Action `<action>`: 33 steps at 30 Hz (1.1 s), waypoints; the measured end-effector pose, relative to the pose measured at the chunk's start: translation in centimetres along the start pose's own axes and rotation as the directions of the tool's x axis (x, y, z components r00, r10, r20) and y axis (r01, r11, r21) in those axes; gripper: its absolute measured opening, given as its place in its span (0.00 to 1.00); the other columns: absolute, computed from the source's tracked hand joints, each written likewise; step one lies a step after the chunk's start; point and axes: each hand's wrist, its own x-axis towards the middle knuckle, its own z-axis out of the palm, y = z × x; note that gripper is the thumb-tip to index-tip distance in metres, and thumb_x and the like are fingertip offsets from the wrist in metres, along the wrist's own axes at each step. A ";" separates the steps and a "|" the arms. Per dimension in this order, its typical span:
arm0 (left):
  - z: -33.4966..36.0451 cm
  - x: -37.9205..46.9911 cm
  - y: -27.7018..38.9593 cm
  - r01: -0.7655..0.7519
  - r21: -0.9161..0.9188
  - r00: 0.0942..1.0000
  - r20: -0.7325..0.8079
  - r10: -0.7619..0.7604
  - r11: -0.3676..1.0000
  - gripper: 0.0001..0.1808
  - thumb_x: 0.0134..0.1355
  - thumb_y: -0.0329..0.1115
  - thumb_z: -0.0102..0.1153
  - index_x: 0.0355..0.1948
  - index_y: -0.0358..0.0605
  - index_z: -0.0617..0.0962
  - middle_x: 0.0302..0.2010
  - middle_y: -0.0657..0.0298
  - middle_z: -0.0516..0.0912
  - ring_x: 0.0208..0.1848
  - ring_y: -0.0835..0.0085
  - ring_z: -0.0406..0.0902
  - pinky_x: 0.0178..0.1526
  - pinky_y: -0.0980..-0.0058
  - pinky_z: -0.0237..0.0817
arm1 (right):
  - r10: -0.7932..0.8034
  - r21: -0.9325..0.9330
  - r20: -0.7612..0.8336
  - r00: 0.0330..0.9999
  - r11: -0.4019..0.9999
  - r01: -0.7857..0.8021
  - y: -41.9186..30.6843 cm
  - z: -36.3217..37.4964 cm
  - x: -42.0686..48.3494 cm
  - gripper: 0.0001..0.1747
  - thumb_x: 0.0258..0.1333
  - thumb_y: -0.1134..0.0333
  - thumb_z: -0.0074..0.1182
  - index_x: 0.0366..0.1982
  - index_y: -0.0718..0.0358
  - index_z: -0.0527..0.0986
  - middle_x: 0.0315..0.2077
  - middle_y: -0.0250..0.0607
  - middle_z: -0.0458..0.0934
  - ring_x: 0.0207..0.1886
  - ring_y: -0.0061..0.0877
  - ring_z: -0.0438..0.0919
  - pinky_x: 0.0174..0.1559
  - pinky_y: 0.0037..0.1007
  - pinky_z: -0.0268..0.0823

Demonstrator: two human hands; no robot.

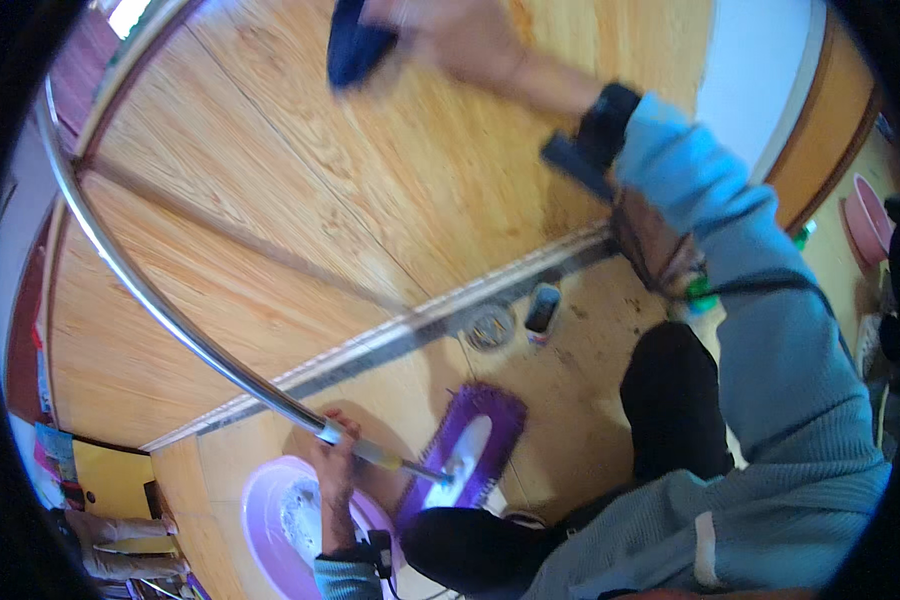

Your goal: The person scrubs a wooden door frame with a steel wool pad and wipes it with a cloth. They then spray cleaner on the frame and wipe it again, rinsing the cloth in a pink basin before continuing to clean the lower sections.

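Observation:
Across the wood-grain panel, my right hand [457,37], blurred by motion, holds a dark blue cloth [356,49] near the top of the view. At the lower left my left hand [336,450] grips the metal pole [195,330] of a flat mop. A purple mop head [495,420] with a white plate rests on the tiled floor, its pole joined at the plate. Under and beside my left forearm is a pink-purple basin [259,495] holding sudsy water.
A round metal drain cover or dish [489,327] and a small dark-topped container [543,309] sit by the panel's base. A brown bag or pouch [649,244] is beneath my right sleeve. A pink basin [866,221] stands far right. Another person's legs [127,540] show at the lower left.

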 end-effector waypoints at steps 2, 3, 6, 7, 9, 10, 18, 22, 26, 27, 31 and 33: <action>-0.1 0.0 0.0 0.023 0.100 0.999 -0.042 -0.018 0.995 0.26 0.51 0.30 0.60 0.50 0.36 0.65 0.34 0.65 0.73 0.37 0.78 0.70 0.43 0.79 0.62 | 0.097 -0.203 -0.093 0.991 0.972 -0.114 2.7 -2.9 -1.1 0.18 0.34 0.71 0.54 0.35 0.61 0.72 0.38 0.42 0.71 0.47 0.39 0.66 0.48 0.38 0.57; 0.0 0.1 0.0 0.006 0.204 0.996 -0.094 0.013 0.979 0.28 0.51 0.32 0.61 0.51 0.35 0.64 0.35 0.64 0.73 0.38 0.77 0.69 0.44 0.79 0.61 | 0.228 -0.220 -0.115 0.967 0.943 -0.248 3.0 -3.8 -3.0 0.19 0.35 0.72 0.54 0.37 0.61 0.72 0.40 0.44 0.71 0.49 0.40 0.65 0.51 0.39 0.55; 0.4 -0.1 0.5 -0.043 0.168 0.992 -0.111 0.062 0.985 0.38 0.50 0.36 0.63 0.57 0.34 0.59 0.37 0.61 0.73 0.39 0.75 0.69 0.45 0.76 0.60 | 0.576 -0.270 -0.298 0.761 0.714 -0.646 1.5 -4.1 -11.4 0.21 0.40 0.67 0.54 0.41 0.63 0.69 0.42 0.50 0.68 0.49 0.44 0.63 0.52 0.42 0.55; 0.6 -0.3 0.7 -0.017 0.219 0.993 -0.109 0.042 0.976 0.37 0.50 0.37 0.63 0.57 0.34 0.59 0.39 0.60 0.72 0.41 0.74 0.68 0.47 0.75 0.59 | 0.721 -0.300 -0.335 0.607 0.529 -0.794 0.4 -3.7 -14.5 0.22 0.43 0.65 0.51 0.42 0.67 0.67 0.41 0.54 0.67 0.48 0.47 0.63 0.48 0.46 0.56; 0.7 -0.6 1.3 -0.015 0.327 0.993 -0.106 0.052 0.945 0.37 0.51 0.40 0.61 0.57 0.33 0.59 0.41 0.59 0.71 0.44 0.74 0.67 0.49 0.73 0.58 | 0.763 -0.175 -0.437 0.476 0.447 -0.877 -1.5 -2.4 -19.5 0.29 0.42 0.63 0.53 0.47 0.68 0.62 0.44 0.60 0.63 0.48 0.50 0.61 0.51 0.48 0.52; 0.8 -0.8 1.5 0.003 0.347 0.995 -0.098 0.034 0.938 0.37 0.52 0.40 0.61 0.57 0.35 0.58 0.43 0.58 0.70 0.46 0.72 0.66 0.50 0.73 0.57 | 0.812 -0.178 -0.435 0.390 0.348 -0.921 -2.4 -1.9 -21.7 0.28 0.44 0.63 0.51 0.48 0.67 0.62 0.46 0.60 0.62 0.50 0.49 0.61 0.52 0.45 0.53; -0.3 -2.7 3.2 0.053 0.421 0.976 -0.216 0.043 0.905 0.39 0.51 0.37 0.61 0.60 0.39 0.55 0.48 0.56 0.66 0.50 0.69 0.63 0.53 0.68 0.55 | 0.545 0.230 -0.078 -0.835 -0.805 -0.547 -8.4 5.7 -38.6 0.26 0.45 0.59 0.53 0.44 0.66 0.65 0.45 0.57 0.67 0.50 0.44 0.64 0.51 0.39 0.57; 0.3 -3.3 5.1 0.040 0.713 0.914 -0.309 0.262 0.700 0.37 0.53 0.34 0.58 0.60 0.40 0.55 0.49 0.53 0.65 0.54 0.65 0.60 0.55 0.67 0.54 | 0.664 -0.320 0.661 -0.350 -0.172 -0.931 -13.6 6.7 -41.5 0.23 0.43 0.59 0.57 0.37 0.67 0.68 0.40 0.53 0.71 0.43 0.44 0.69 0.45 0.37 0.61; 3.1 -2.9 7.5 -0.103 0.791 0.879 -0.211 0.428 0.602 0.33 0.54 0.34 0.56 0.60 0.46 0.58 0.55 0.53 0.60 0.57 0.64 0.58 0.55 0.61 0.53 | 0.567 -0.106 0.803 0.185 0.440 -0.892 -12.1 1.1 -34.6 0.20 0.49 0.62 0.47 0.41 0.69 0.70 0.42 0.52 0.73 0.45 0.39 0.71 0.46 0.31 0.63; 4.1 -2.8 8.1 -0.150 0.781 0.883 -0.170 0.438 0.606 0.32 0.55 0.34 0.55 0.60 0.45 0.59 0.55 0.54 0.61 0.57 0.64 0.58 0.55 0.61 0.53 | 0.771 -0.114 0.628 -0.106 -0.044 -0.992 -10.6 0.1 -32.3 0.18 0.48 0.64 0.48 0.39 0.68 0.70 0.40 0.50 0.73 0.43 0.38 0.72 0.44 0.33 0.65; 8.6 -2.6 9.1 -0.264 0.547 0.955 0.031 0.296 0.794 0.30 0.53 0.32 0.56 0.57 0.44 0.62 0.52 0.59 0.64 0.55 0.69 0.59 0.53 0.67 0.55 | 0.772 0.535 0.185 -0.608 -0.598 -0.597 -6.0 -3.7 -26.3 0.18 0.44 0.67 0.52 0.39 0.67 0.69 0.38 0.50 0.74 0.39 0.39 0.75 0.39 0.39 0.67; 10.9 -2.4 9.4 -0.276 0.521 0.961 0.139 0.239 0.808 0.28 0.53 0.32 0.56 0.55 0.44 0.64 0.51 0.59 0.65 0.54 0.70 0.61 0.51 0.68 0.57 | 0.947 0.327 -0.030 -0.321 -0.294 -0.898 -6.3 -3.5 -26.7 0.24 0.44 0.65 0.52 0.45 0.68 0.66 0.41 0.56 0.72 0.41 0.44 0.73 0.42 0.40 0.65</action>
